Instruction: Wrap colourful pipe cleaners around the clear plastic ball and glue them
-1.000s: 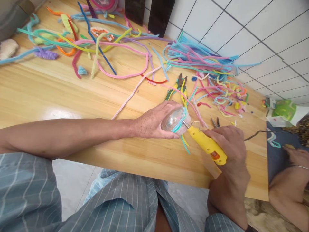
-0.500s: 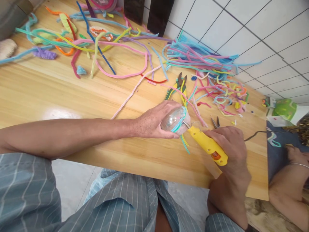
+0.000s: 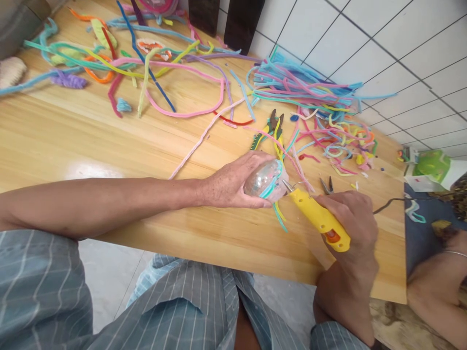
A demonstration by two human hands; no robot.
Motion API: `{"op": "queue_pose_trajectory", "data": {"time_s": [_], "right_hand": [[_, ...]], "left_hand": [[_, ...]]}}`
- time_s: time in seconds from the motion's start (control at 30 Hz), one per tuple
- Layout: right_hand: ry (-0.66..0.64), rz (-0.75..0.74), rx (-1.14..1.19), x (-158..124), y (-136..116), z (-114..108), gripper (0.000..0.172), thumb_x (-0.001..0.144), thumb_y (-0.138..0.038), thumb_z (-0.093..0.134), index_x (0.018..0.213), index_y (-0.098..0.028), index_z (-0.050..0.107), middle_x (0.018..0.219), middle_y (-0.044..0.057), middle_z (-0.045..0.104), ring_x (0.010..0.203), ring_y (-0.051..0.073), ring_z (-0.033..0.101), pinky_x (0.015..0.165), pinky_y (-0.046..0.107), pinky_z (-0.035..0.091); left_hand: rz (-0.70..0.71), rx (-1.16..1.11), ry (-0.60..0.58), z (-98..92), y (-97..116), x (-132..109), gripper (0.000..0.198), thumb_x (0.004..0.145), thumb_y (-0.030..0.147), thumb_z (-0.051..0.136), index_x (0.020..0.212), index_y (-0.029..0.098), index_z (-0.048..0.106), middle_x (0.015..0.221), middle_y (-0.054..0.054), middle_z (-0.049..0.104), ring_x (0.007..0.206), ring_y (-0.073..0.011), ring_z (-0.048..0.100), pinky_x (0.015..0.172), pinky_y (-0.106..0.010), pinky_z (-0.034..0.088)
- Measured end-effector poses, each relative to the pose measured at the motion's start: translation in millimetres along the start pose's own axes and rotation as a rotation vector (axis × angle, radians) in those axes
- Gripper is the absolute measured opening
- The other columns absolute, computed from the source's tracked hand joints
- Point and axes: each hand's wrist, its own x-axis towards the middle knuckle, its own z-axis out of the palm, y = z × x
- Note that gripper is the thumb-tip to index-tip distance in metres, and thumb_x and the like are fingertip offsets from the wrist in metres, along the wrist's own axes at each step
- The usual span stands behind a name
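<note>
Clear rounded plastic shell (image 3: 257, 182), paler and pinkish on its right side and crossed by turquoise and light-blue fuzzy strips (image 3: 270, 187), sits in the person's left grip (image 3: 233, 182), over the pale wooden worktop (image 3: 204, 226) near its front edge. The left grip is curved around the shell, thumb on the near side and fingers on the far side. The right grip (image 3: 350, 214) is closed around a yellow plastic glue gun with a slim metal nozzle (image 3: 317, 216), pointed at the shell's pinkish side; the nozzle tip is just beside it, though whether it touches cannot be told. Thin yellow and turquoise fuzzy strands (image 3: 280, 218) show below the shell. Just beyond the left grip lie pliers with green-and-yellow handles and dark jaws (image 3: 273, 124); small dark pliers (image 3: 325, 188) lie near the right grip. Farther back, a thick bundle of blue and pink pipe cleaners (image 3: 302, 85) lies beside the white tiled wall (image 3: 383, 48), with short multicoloured pieces (image 3: 339, 141) scattered in front. On the left part, a bent pink pipe cleaner (image 3: 222, 95) lies among other coloured lengths.
</note>
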Motion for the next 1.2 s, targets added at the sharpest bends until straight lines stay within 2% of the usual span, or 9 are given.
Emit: {"op": "queue_pose_trajectory", "data": {"time_s": [0.23,0.57,0.83,1.03,1.2], "right_hand": [[-0.042,-0.004,-0.017,2.1,-1.4,-4.2,0.017,0.109,-0.016,0.062,0.121,-0.024,0.072,0.094,0.005,0.078,0.083,0.023,0.071,0.082,0.043,0.05],[-0.091,-0.023,-0.026,4.1,-3.6,-5.6,0.013,0.111,-0.019,0.061,0.118,-0.022,0.072,0.092,0.005,0.077,0.082,0.023,0.068,0.079,0.043,0.047],[-0.089,-0.034,-0.029,6.1,-5.4,-4.5,0.014,0.112,-0.02,0.06,0.119,-0.02,0.072,0.092,0.006,0.076,0.08,0.023,0.068,0.079,0.043,0.048],[-0.063,-0.032,-0.005,4.7,-3.1,-2.0,0.015,0.112,-0.019,0.059,0.119,-0.02,0.072,0.094,0.006,0.076,0.083,0.024,0.069,0.08,0.043,0.048],[-0.062,-0.01,0.035,2.2,0.0,-5.7,0.015,0.113,-0.02,0.058,0.119,-0.02,0.072,0.094,0.006,0.076,0.083,0.024,0.069,0.08,0.043,0.047]], "left_hand": [[0.015,-0.004,-0.002,-1.4,2.1,0.3,0.094,0.091,0.062,0.09,0.166,0.026,0.046,0.157,-0.02,0.066,0.151,-0.0383,0.065,0.13,-0.059,0.057],[0.032,-0.001,-0.006,-0.8,0.0,0.3,0.097,0.09,0.06,0.092,0.167,0.027,0.044,0.158,-0.02,0.066,0.153,-0.0391,0.064,0.13,-0.062,0.056],[0.102,0.028,0.02,1.6,-1.7,0.0,0.094,0.095,0.058,0.087,0.17,0.025,0.041,0.156,-0.022,0.064,0.15,-0.0376,0.065,0.127,-0.059,0.058],[0.042,-0.006,0.007,1.5,-1.2,-0.5,0.098,0.09,0.057,0.092,0.17,0.028,0.044,0.158,-0.02,0.065,0.152,-0.0401,0.063,0.129,-0.063,0.055],[0.056,0.049,-0.006,-0.3,-0.3,-0.6,0.096,0.094,0.062,0.087,0.17,0.026,0.041,0.157,-0.021,0.064,0.152,-0.0387,0.063,0.128,-0.062,0.057]]}}
